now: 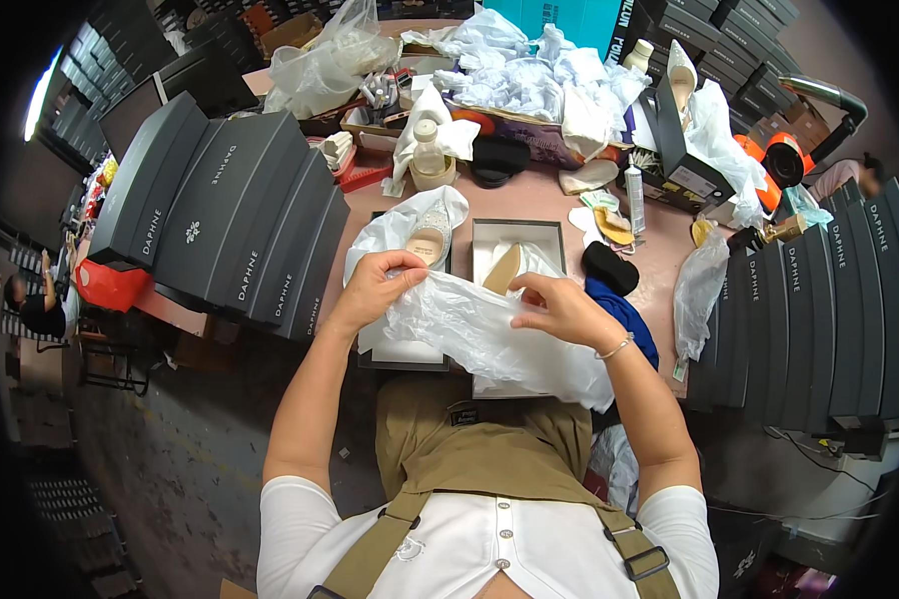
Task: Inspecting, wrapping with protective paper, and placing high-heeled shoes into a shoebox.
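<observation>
My left hand (378,285) and my right hand (561,307) both pinch a sheet of white tissue paper (489,334) spread above an open shoe box (517,235). A beige high-heeled shoe (503,268) lies in that box, partly under the paper. A second beige shoe (430,240) rests on white tissue in the box half to its left. The paper hides the near ends of both boxes.
A stack of dark grey shoe boxes (230,215) leans at the left, another row (819,319) stands at the right. White tissue heaps (529,70), a bottle (428,150), a tube (634,200), a black pad (609,268) and a blue cloth (624,314) crowd the pink table (544,200). Other people work at both sides.
</observation>
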Action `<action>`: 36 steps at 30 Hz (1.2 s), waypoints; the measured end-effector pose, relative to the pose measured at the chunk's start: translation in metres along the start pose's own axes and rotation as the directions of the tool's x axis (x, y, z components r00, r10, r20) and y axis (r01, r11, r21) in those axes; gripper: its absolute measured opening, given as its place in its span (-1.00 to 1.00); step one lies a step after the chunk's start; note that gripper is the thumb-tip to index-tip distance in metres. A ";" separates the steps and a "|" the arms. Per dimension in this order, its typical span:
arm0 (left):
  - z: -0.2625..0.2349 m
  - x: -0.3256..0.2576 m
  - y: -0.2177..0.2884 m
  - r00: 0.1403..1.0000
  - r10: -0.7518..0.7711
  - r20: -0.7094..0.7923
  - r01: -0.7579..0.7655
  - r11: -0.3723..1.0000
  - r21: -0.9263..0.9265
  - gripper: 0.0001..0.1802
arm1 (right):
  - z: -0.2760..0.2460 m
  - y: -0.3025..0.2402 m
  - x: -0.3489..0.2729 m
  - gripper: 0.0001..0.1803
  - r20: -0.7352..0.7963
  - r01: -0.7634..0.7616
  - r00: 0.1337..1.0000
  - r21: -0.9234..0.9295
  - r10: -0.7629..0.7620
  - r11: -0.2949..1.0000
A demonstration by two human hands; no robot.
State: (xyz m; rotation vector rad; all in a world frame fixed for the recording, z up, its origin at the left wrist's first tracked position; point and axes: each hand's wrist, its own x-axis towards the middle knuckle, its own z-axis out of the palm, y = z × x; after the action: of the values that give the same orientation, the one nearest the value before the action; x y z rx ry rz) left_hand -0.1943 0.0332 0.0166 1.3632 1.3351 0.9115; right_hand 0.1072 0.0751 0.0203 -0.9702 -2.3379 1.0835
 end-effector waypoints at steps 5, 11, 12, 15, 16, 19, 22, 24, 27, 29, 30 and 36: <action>-0.007 0.003 -0.005 0.999 0.032 0.004 -0.032 0.998 0.053 -0.80 | 0.006 0.006 0.005 -0.77 0.080 -0.204 0.977 0.124 0.195 0.971; -0.005 -0.002 -0.026 0.996 -0.064 -0.063 0.023 0.858 -0.512 -0.69 | -0.008 0.006 0.000 -0.76 0.096 -0.200 0.975 0.006 0.199 0.980; -0.007 0.001 -0.030 0.988 -0.084 -0.128 0.000 0.839 -0.545 -0.67 | -0.010 0.005 -0.001 -0.77 0.097 -0.168 0.981 0.001 0.168 0.986; -0.001 0.008 -0.035 0.958 0.031 -0.287 -0.076 0.986 -0.150 -0.76 | -0.009 0.006 -0.005 -0.79 0.096 -0.111 0.989 -0.005 0.111 0.994; 0.001 0.010 -0.034 0.938 0.093 -0.334 -0.079 0.995 0.056 -0.77 | -0.007 0.006 -0.007 -0.79 0.095 -0.098 0.991 -0.007 0.098 0.995; 0.008 0.013 -0.037 0.930 0.046 -0.366 -0.143 0.959 -0.243 -0.82 | -0.001 0.012 -0.013 -0.81 0.043 -0.084 0.996 0.029 0.083 0.996; 0.011 0.016 -0.034 0.936 0.042 -0.351 -0.186 0.903 -0.388 -0.81 | 0.004 0.018 -0.020 -0.79 0.050 -0.169 0.986 0.273 0.162 0.947; 0.010 0.016 -0.026 0.925 0.072 -0.374 -0.229 0.890 -0.394 -0.81 | 0.004 0.016 -0.020 -0.78 0.143 -0.236 0.969 0.305 0.201 0.923; -0.010 0.013 -0.024 0.896 0.044 -0.442 -0.249 0.874 -0.417 -0.77 | -0.003 0.018 -0.028 -0.79 0.189 -0.216 0.961 0.061 0.201 0.974; -0.025 0.012 -0.056 0.932 0.009 -0.363 -0.021 0.999 -0.029 -0.70 | -0.011 0.023 -0.038 -0.80 0.069 -0.295 0.955 0.111 0.289 0.949; -0.026 0.015 -0.075 0.943 -0.023 -0.332 0.085 0.981 0.174 -0.67 | -0.015 0.027 -0.042 -0.81 0.009 -0.333 0.942 0.135 0.335 0.933; -0.005 0.033 -0.091 0.809 -0.588 -0.002 0.586 0.806 0.091 -0.54 | -0.023 0.017 -0.041 -0.80 -0.141 -0.223 0.963 0.071 0.231 0.972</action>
State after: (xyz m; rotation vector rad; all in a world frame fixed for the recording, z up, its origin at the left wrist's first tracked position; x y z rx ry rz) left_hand -0.2185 0.0583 -0.0738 0.9170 1.6598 0.4088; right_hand 0.1560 0.0654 0.0194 -1.2768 -2.1055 1.1116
